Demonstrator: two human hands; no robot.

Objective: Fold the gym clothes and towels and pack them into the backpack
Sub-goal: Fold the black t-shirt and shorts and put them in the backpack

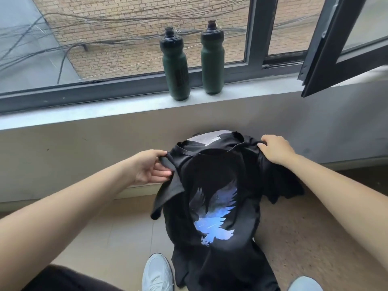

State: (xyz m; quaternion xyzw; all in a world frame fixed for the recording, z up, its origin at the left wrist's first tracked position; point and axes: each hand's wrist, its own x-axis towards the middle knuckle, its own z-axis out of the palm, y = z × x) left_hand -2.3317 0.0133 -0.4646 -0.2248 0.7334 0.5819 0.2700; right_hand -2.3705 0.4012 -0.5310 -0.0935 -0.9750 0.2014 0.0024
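I hold up a black T-shirt (218, 206) with a blue eagle print on its front, hanging in front of me above the floor. My left hand (150, 168) pinches its left shoulder, thumb on top. My right hand (273, 150) grips the right shoulder from above. Behind the collar a grey panel (210, 138) shows; whether it belongs to the backpack I cannot tell. The shirt's lower part drapes down between my feet.
Two dark green sports bottles (175, 66) (212, 59) stand on the window sill (84, 110) ahead. An open window sash (336, 43) juts inward at the upper right. My light sneakers (157, 274) stand on the tiled floor (105, 238). A low wall runs under the sill.
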